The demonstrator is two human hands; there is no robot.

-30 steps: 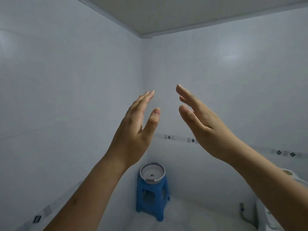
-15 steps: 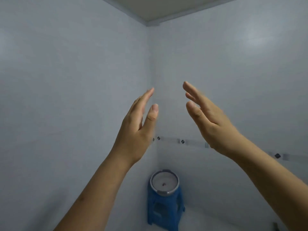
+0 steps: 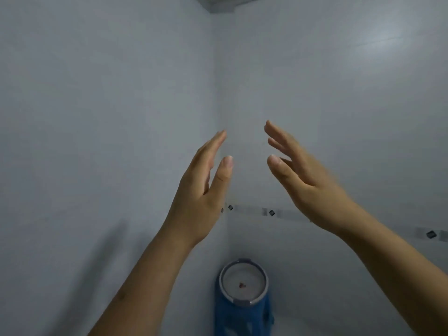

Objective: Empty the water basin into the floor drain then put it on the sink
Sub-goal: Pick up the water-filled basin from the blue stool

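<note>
A round water basin (image 3: 243, 284) with a grey rim and pale inside rests on a blue plastic stool (image 3: 242, 318) in the room's corner, low in the view. A small dark speck lies in the basin's middle. My left hand (image 3: 202, 190) and my right hand (image 3: 303, 175) are raised in front of me, palms facing each other, fingers straight and apart, both empty. They hang well above the basin and do not touch it. No sink or floor drain is visible.
Pale tiled walls (image 3: 97, 117) meet at a corner behind my hands. A thin decorative tile band (image 3: 271, 212) with dark diamonds runs along the right wall. A strip of ceiling (image 3: 228, 2) shows at the top.
The view has tilted and shifted, so the basin and stool sit lower and more to the right. My hands stay raised and empty, slightly closer together.
</note>
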